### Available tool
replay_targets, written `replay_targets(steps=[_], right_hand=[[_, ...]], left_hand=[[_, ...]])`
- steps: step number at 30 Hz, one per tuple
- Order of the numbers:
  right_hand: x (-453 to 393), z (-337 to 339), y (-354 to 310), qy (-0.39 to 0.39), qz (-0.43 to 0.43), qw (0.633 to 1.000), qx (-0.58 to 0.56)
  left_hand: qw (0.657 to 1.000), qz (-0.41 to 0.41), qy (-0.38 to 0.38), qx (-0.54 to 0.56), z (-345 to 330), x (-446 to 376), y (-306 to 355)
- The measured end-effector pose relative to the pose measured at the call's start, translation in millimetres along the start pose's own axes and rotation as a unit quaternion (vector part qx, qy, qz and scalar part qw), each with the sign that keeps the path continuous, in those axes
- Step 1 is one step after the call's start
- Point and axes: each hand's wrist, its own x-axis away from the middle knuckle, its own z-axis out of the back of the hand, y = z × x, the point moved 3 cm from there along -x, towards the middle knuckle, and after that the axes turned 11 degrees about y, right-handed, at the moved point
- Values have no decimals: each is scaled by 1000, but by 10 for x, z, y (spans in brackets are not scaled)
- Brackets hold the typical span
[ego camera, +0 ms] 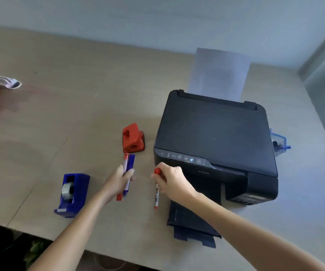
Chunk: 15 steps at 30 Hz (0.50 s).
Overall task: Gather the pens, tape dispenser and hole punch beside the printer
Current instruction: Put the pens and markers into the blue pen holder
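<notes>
So right now I've got both hands busy on pens. My left hand [121,179] is wrapped around two markers [126,174], a red-capped one and a blue one, held together just near of the red hole punch [132,140]. My right hand [169,181] is pinching the red cap end of a third marker [156,194], right at the near-left corner of the printer [214,137].

The punch already sits just left of the printer, so that one looks fine. The blue tape dispenser [72,194] is the straggler, well off to the near left on the table [60,114].

What worries me: the two-pen bundle is a loose grip, and one could slide out and roll. Also my right forearm hangs over the printer's pulled-out output tray [192,225], so a careless sweep could knock it.

Readable text: the right-hand marker's barrel says something like "DIY", I think. The printer's front logo is too blurry to read.
</notes>
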Motion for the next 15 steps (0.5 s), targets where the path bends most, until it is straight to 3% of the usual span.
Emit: replay_targets(steps=[3,6,10,15], right_hand=[[152,907,-124,82,72,991,-73],[293,1822,57,192,76,968,-142],[414,2864,752,376,9,909,-180],[515,3693,1799,494,-81,850,-163]], left_hand=[[994,-80,0,81,146,105,757],[970,-118,-70,201,-9,278,1692],[949,-179,-135,224,-723,360,2741],[932,-194,-216,218,-2001,344,3612]])
